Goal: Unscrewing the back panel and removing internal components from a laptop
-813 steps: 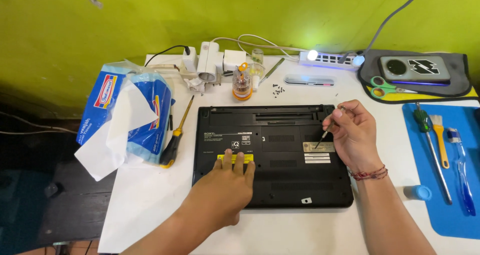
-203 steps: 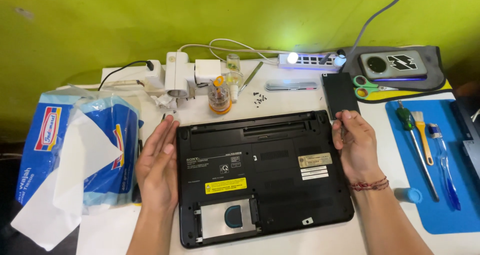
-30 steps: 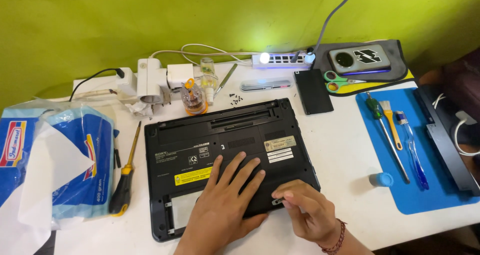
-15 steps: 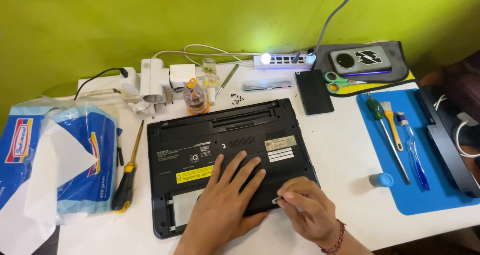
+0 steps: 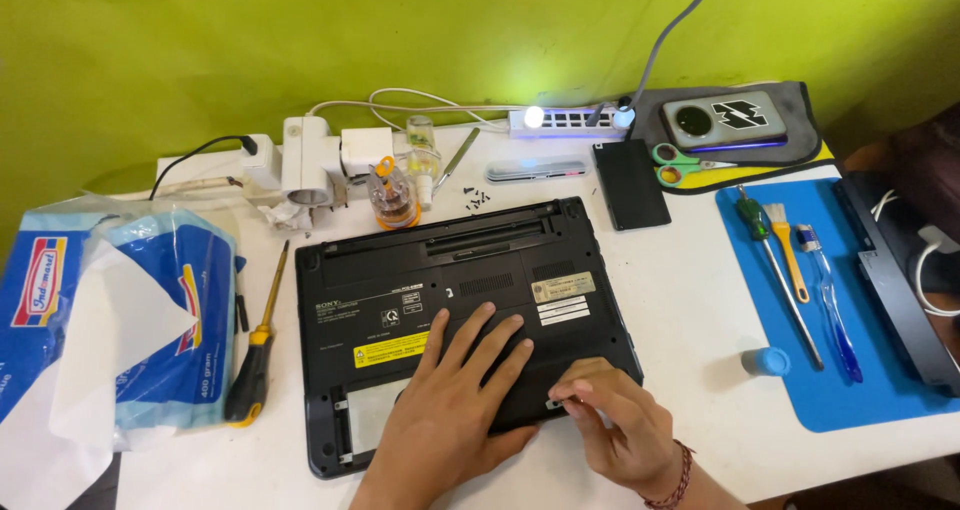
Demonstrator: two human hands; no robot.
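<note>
A black laptop [image 5: 460, 310] is lying upside down in the middle of the white surface [image 5: 690, 300]. The left hand [image 5: 450, 410] is pressing flat and open to hold it steady. The right hand [image 5: 625, 435] is pinching its fingertips at the laptop's near edge.

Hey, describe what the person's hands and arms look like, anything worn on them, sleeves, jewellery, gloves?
Both hands are bare, with no gloves and no rings visible. The left hand and its forearm show no sleeve, watch or band. The right hand has a thin red braided bracelet around the wrist, and no sleeve shows on that forearm either. Fingernails look short and unpainted.
</note>
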